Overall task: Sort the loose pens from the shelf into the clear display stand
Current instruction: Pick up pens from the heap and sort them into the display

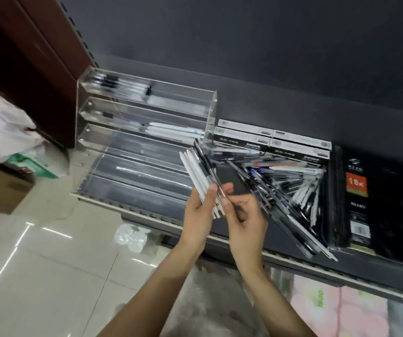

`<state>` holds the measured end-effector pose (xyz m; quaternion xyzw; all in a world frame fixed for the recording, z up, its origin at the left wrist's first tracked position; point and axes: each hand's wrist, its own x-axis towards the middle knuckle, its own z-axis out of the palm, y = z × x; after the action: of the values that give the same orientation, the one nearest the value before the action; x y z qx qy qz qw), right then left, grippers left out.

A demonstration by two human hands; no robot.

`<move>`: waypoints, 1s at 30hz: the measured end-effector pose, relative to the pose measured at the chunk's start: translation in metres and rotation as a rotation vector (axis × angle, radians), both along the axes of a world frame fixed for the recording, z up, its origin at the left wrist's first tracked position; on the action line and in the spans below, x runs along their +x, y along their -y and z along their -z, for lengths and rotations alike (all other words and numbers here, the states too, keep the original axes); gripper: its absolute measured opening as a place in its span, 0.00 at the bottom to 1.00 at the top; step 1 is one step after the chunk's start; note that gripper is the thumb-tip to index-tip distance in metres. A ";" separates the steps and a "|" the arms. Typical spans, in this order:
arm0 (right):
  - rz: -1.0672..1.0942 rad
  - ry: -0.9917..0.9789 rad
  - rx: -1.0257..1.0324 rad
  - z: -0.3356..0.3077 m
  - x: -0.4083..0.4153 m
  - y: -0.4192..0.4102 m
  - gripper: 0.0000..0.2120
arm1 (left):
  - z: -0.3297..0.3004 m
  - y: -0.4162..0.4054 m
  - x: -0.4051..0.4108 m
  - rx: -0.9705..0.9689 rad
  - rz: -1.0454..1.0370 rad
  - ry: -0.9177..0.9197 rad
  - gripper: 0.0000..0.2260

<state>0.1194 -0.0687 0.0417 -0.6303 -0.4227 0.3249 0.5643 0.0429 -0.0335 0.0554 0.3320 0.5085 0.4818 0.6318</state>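
**Plastic pens: light, stiff, slick**

White pens (197, 175) sit fanned in my left hand (199, 215) at frame centre, thumb clamped across the barrels. I'd grip mid-barrel; smooth shafts slide easily. Right hand (241, 217) pinches one dark pen (210, 171) near its lower end, fingers curled. Loose pile (285, 188) lies right of centre on the shelf (147, 210); clear display stand (144, 132) upper left, mostly unfilled. Both forearms angle up from the bottom edge.

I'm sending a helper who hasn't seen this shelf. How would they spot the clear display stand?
On the dark shelf, look at its left end, left of the loose pens. The clear display stand is the see-through stepped rack there, unlike the black boxes beside it.
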 end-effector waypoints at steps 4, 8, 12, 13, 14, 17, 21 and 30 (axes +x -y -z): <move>-0.189 0.032 -0.070 -0.005 -0.023 -0.012 0.04 | -0.002 -0.007 -0.042 0.089 -0.081 -0.130 0.12; -0.262 0.143 -0.095 -0.006 -0.045 -0.030 0.04 | 0.000 -0.025 -0.089 0.099 -0.190 -0.149 0.10; -0.195 0.244 -0.039 -0.014 -0.070 -0.061 0.03 | -0.001 -0.052 -0.145 0.087 -0.248 -0.056 0.10; -0.164 0.292 -0.014 -0.018 -0.077 -0.073 0.04 | 0.000 -0.060 -0.162 0.084 -0.247 -0.041 0.11; -0.130 0.343 0.016 -0.023 -0.086 -0.087 0.05 | 0.001 -0.068 -0.180 0.082 -0.239 -0.036 0.11; -0.055 0.504 0.097 -0.037 -0.113 -0.133 0.05 | 0.001 -0.095 -0.230 0.080 -0.198 -0.050 0.10; -0.009 0.734 0.057 -0.039 -0.146 -0.193 0.05 | -0.002 -0.124 -0.275 0.052 -0.168 0.008 0.08; -0.118 1.506 -0.107 -0.037 -0.173 -0.230 0.05 | 0.000 -0.150 -0.305 -0.030 -0.036 0.136 0.11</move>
<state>-0.0536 0.1610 0.0789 -0.6847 -0.7108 -0.1436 0.0734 -0.2619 0.1167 0.0550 0.2797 0.4773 0.5068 0.6611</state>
